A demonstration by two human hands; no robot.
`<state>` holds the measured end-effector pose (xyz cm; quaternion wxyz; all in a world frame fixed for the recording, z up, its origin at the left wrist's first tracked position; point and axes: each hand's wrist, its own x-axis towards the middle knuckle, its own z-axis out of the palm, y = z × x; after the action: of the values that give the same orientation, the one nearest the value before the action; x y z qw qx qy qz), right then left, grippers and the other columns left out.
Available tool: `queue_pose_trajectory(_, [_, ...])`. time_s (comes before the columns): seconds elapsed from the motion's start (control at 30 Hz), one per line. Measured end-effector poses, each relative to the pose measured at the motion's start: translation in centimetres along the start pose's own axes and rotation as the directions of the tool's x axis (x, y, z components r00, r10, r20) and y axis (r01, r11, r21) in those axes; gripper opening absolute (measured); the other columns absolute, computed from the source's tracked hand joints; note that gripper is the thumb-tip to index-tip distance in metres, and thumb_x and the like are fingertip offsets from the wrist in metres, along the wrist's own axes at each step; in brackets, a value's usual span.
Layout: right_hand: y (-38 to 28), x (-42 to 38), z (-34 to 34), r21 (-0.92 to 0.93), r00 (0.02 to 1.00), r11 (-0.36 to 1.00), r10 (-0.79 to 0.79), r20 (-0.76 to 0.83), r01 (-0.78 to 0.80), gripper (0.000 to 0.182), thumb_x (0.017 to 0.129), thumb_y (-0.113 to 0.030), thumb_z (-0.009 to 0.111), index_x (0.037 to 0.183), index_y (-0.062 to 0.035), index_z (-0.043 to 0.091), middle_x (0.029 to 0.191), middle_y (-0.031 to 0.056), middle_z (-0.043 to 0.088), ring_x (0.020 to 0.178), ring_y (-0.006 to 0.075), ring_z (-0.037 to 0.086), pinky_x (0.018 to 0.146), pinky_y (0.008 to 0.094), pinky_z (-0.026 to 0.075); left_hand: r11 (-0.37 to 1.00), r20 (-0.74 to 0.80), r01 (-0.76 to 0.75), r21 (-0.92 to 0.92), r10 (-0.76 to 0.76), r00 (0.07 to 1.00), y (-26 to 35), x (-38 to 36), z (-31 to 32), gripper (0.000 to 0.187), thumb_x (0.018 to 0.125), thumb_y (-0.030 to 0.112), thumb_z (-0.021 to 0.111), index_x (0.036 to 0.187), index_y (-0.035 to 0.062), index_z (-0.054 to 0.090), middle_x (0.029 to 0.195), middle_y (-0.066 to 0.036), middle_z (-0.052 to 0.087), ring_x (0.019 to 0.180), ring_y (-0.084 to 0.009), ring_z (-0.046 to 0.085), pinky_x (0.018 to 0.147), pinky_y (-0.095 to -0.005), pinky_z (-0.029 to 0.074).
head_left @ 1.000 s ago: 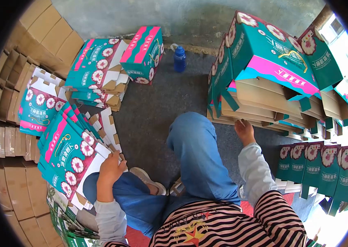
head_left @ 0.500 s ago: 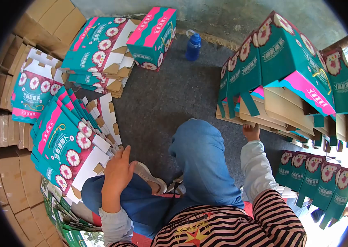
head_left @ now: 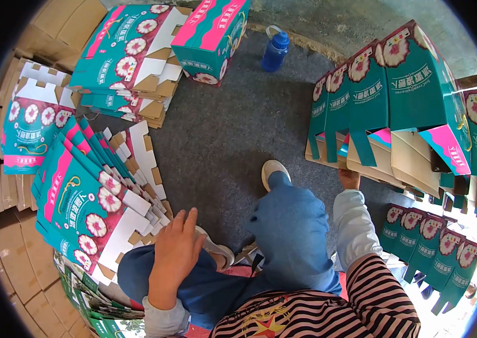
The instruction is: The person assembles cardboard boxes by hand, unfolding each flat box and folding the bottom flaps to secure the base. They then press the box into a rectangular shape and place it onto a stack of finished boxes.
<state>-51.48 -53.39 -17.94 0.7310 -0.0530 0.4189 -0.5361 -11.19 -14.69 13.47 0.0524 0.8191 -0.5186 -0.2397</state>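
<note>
My left hand [head_left: 177, 248] hovers over my bent left leg with its fingers stretched out, holding nothing. Beside it leans a fanned stack of flat green and pink printed cartons [head_left: 80, 197] with white and brown flaps. On the right, my right hand [head_left: 350, 179] is at the lower cardboard edge of a row of part-folded green cartons [head_left: 362, 101]. Its fingers look curled onto that edge, though their tips are partly hidden. These cartons stand with flaps hanging down and brown insides showing.
A blue water bottle [head_left: 275, 52] stands near the wall. Left of it is a closed gift box [head_left: 199, 59], beside another pile of flat cartons [head_left: 120, 50]. Brown boxes [head_left: 18, 242] line the left side. More green cartons [head_left: 430, 242] stand at lower right.
The view has shifted, and the cartons at right appear more upright, showing more of their printed faces. My left hand has moved slightly right and down. A shoe tip now shows beyond my right knee.
</note>
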Motion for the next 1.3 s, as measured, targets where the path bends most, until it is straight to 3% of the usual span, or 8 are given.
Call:
queue_pose_trajectory(0.23, [-0.7,2.2,-1.7,0.113,1.0,0.994,0.012,-0.01,-0.011,0.028,0.083,-0.025,0.064,0.106,-0.0094,0.059,0.104,0.0053,0.065,0.099,0.0217,0.062,0.086,0.039,0.052,0.997,0.038,-0.077,-0.027,0.078,0.996,0.0,1.5,-0.2,0.053,0.082,0.021,0.062,0.128,0.0011,0.045,0.121,-0.023,0.052,0.103,-0.0381,0.055,0.089,-0.0435,0.043])
queue_pose_trajectory(0.43, [-0.9,2.8,-0.4,-0.017,0.992,1.0,-0.021,-0.122,0.019,0.03,0.082,-0.025,0.067,0.106,-0.0079,0.059,0.106,0.0073,0.064,0.101,0.0248,0.061,0.082,0.0402,0.053,0.995,0.05,-0.102,-0.019,0.103,0.993,-0.5,0.2,-0.3,0.055,0.082,0.023,0.064,0.129,0.001,0.045,0.122,-0.022,0.052,0.104,-0.0369,0.054,0.089,-0.043,0.043])
queue_pose_trajectory(0.57, [-0.5,3.9,0.2,0.117,0.999,0.993,-0.007,-0.04,0.011,0.036,0.082,-0.027,0.067,0.112,-0.0091,0.056,0.109,0.0099,0.063,0.103,0.0273,0.06,0.086,0.042,0.051,0.992,0.056,-0.116,-0.04,0.118,0.991,-0.6,-0.9,-0.1,0.057,0.081,0.024,0.064,0.129,0.0012,0.045,0.122,-0.022,0.052,0.104,-0.0359,0.054,0.089,-0.0421,0.042])
queue_pose_trajectory(0.67, [-0.2,4.2,0.8,0.126,0.995,0.991,-0.036,-0.09,0.047,0.037,0.082,-0.027,0.067,0.113,-0.0093,0.055,0.112,0.0098,0.061,0.106,0.0277,0.058,0.088,0.0426,0.05,0.996,0.055,-0.092,-0.015,0.092,0.994,-0.5,-0.9,-0.1,0.056,0.081,0.024,0.064,0.129,0.0016,0.045,0.122,-0.022,0.052,0.104,-0.0356,0.054,0.089,-0.0417,0.042])
queue_pose_trajectory(0.8, [0.6,3.9,0.8,0.083,0.992,0.988,-0.127,-0.024,0.129,0.039,0.081,-0.027,0.067,0.113,-0.0092,0.057,0.113,0.0086,0.061,0.109,0.027,0.056,0.091,0.0441,0.047,0.997,0.07,-0.081,-0.001,0.081,0.994,-0.1,-0.4,-0.1,0.056,0.081,0.024,0.064,0.129,0.0016,0.045,0.122,-0.022,0.052,0.104,-0.0353,0.055,0.089,-0.0416,0.043])
queue_pose_trajectory(1.07, [-0.4,6.2,-0.7,-0.012,0.991,0.991,-0.13,-0.031,0.13,0.035,0.079,-0.029,0.068,0.108,-0.0107,0.061,0.107,0.007,0.064,0.104,0.024,0.059,0.089,0.0427,0.049,0.997,0.085,-0.07,0.028,0.067,0.994,0.8,0.9,0.1,0.056,0.081,0.022,0.065,0.129,0.0023,0.044,0.121,-0.022,0.052,0.103,-0.0359,0.055,0.088,-0.0416,0.043])
queue_pose_trajectory(1.3, [0.3,3.9,1.2,0.006,0.99,0.991,-0.133,0.044,0.133,0.044,0.079,-0.035,0.068,0.112,-0.0093,0.057,0.111,0.0069,0.062,0.106,0.0248,0.058,0.091,0.0425,0.048,0.997,0.093,-0.072,0.037,0.068,0.993,1.4,1.3,0.4,0.055,0.081,0.021,0.065,0.128,0.002,0.044,0.121,-0.022,0.052,0.103,-0.0365,0.055,0.088,-0.0424,0.044])
